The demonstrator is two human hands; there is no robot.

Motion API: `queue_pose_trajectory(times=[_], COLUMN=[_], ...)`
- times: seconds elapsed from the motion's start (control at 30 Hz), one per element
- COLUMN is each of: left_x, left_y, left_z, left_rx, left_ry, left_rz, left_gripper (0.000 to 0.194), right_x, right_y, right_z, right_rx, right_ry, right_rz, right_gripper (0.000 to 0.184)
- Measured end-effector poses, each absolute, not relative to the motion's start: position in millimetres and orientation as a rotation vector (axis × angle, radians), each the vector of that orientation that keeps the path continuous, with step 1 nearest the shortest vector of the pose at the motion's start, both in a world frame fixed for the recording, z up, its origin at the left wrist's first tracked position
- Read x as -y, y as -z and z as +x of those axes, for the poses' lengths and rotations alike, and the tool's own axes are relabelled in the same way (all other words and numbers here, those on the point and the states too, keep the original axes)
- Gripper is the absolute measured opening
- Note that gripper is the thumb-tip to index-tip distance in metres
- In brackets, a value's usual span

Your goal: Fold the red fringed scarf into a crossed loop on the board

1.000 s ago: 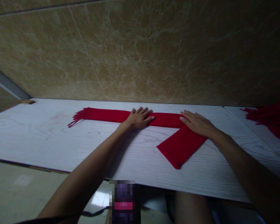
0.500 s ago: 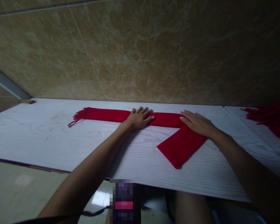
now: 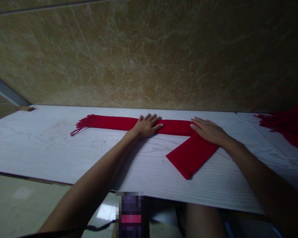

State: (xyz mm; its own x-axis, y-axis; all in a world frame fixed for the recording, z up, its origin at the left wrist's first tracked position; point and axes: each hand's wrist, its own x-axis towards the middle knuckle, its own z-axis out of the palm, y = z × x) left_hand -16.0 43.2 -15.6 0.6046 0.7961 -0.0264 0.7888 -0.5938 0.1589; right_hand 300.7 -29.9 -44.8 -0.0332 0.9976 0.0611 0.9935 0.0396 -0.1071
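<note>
A red scarf [image 3: 114, 122] lies folded into a long strip on the white wood-grain table, its fringe at the left end. My left hand [image 3: 147, 126] rests flat on the middle of the strip, fingers spread. Farther right, my right hand [image 3: 208, 130] lies flat over the place where the scarf bends, covering part of the fold. From under that hand, the other folded end slants down toward the table's front, tapering to a corner. Neither hand grips anything.
More red fringed fabric [image 3: 288, 125] lies at the table's right edge of view. A brown marbled tile wall [image 3: 144, 56] stands behind the white table [image 3: 52, 148]. A small brown block [image 3: 26, 108] is at the far left corner. My legs are below the front edge.
Both hands keep their places on the scarf. The whole view has shifted very slightly, and the scarf looks unchanged.
</note>
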Motion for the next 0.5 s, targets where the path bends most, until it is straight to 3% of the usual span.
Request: queue_pose_trajectory(times=[0.5], left_x=[-45.2], left_y=[17.5], left_z=[-17.5], left_rx=[-1.302], left_ry=[-0.096], left_rz=[2.697], left_gripper=[0.064], right_x=[27.5], right_y=[49.1], right_z=[308.6], right_rx=[2.192], right_ry=[-0.066], right_rz=[-2.070], right_gripper=[0.075])
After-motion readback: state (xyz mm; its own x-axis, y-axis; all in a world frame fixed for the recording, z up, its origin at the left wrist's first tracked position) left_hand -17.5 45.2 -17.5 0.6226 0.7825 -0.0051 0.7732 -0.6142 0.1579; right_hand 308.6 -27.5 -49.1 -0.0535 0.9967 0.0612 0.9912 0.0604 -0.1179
